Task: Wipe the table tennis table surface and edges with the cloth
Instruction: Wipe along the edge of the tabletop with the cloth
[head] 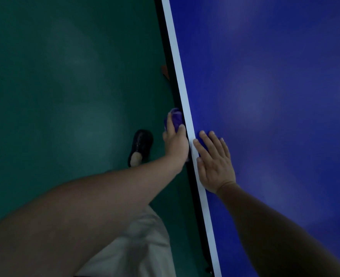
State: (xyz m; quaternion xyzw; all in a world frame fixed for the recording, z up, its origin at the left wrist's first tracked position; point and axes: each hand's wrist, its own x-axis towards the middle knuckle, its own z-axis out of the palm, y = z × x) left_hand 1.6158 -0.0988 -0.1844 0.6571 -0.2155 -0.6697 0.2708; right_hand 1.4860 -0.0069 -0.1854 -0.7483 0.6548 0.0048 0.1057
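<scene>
The table (275,96) has a deep blue top with a white line (182,90) running along its left edge, and below that a dark side rim. The right hand (215,162) lies flat on the top, fingers straight, its thumb and first finger crossing the white line. Left of the table lies the green floor (65,86) — on it stands a foot in a dark shoe (141,145), near the table's edge, and a small orange-brown thing farther along, too blurred to name

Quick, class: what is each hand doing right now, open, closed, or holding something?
Left hand: grips the purple cloth against the table edge.
Right hand: open, flat on the blue table top, holding nothing.
</scene>
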